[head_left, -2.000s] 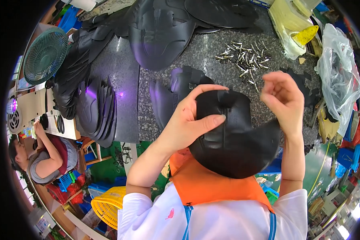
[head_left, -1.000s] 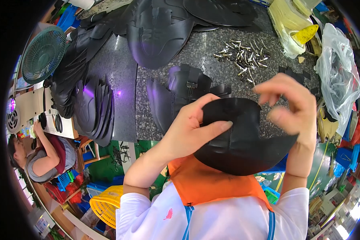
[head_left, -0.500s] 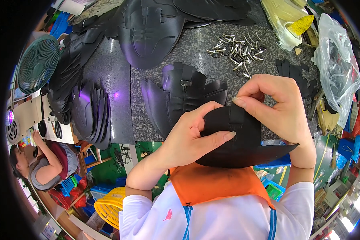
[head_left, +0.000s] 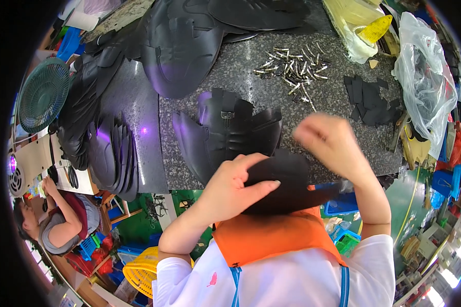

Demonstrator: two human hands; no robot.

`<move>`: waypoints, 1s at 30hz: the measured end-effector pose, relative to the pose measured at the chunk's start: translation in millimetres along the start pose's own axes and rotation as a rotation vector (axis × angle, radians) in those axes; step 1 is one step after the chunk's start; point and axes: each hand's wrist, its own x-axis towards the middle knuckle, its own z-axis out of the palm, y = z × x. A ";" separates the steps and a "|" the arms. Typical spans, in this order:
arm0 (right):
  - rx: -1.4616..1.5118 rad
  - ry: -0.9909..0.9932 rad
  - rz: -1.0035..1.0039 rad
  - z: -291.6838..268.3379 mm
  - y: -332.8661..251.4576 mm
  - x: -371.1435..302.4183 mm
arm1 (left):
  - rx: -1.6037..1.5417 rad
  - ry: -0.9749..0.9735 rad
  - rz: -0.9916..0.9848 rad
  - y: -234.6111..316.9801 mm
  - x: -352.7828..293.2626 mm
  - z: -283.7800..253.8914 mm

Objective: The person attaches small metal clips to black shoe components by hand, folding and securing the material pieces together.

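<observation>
My left hand [head_left: 225, 187] grips a black leather shoe upper [head_left: 284, 179] by its left edge, thumb on top and fingers beneath. This piece is over the table's near edge, above my orange apron [head_left: 266, 238], and its right end is blurred. Up and to the right of it, apart from it, my right hand [head_left: 330, 140] is smeared by motion; its fingers look curled, but what they hold, if anything, cannot be made out. Just beyond my left hand, another black upper [head_left: 230, 135] with a small metal buckle [head_left: 226, 115] lies on the speckled table [head_left: 182, 163].
Small metal buckle-like pieces [head_left: 297, 69] are heaped beyond my right hand, with black strap pieces [head_left: 366, 100] to their right. Stacks of black uppers [head_left: 182, 56] fill the far left. Clear plastic bag [head_left: 422, 77] hangs right. A co-worker [head_left: 61, 220] sits left near a green fan [head_left: 43, 94].
My right hand has let go of the upper's strap and moved up and away from it. My left hand still holds the upper, now slightly lower. The whole view has shifted a little.
</observation>
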 end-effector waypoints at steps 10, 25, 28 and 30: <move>-0.890 0.061 -0.050 2.0 27.9 15.6 | 0.063 0.418 0.447 4.6 14.5 9.3; 0.398 -0.045 0.044 15.4 -45.2 -17.4 | 0.548 0.256 0.556 12.6 2.6 2.4; 0.603 0.041 0.261 26.8 -42.6 -20.3 | 0.542 0.313 0.552 10.5 1.7 2.6; 0.990 -0.039 0.400 29.2 -40.1 -23.7 | 0.509 0.353 0.569 5.4 1.3 6.0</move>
